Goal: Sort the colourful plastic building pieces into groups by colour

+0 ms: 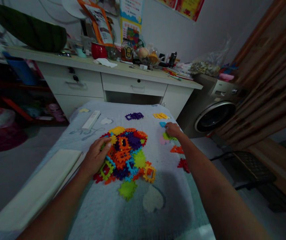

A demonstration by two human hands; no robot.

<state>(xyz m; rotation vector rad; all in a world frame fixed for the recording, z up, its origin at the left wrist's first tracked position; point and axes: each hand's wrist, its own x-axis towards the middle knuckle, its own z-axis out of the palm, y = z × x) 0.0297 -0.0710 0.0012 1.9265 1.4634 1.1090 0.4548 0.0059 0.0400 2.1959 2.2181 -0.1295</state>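
A heap of colourful plastic interlocking tiles (128, 153) lies in the middle of a light blue cloth-covered table (108, 213). My left hand (96, 156) rests on the heap's left side, fingers curled over orange and green pieces. My right hand (172, 129) reaches to the far right, fingers bent down by a blue tile (162, 124) and a green tile (167, 136). Small sorted groups lie apart: purple (134, 116), yellow (161, 116), orange (176, 149) and red (183, 164). A lone green tile (127, 189) lies nearer me.
A white remote (91, 120) and a white flat board (40, 186) lie on the table's left. Behind stands a cluttered white desk with drawers (133, 88). A washing machine (214, 111) is at the right, with a brown curtain (270, 83) beside it.
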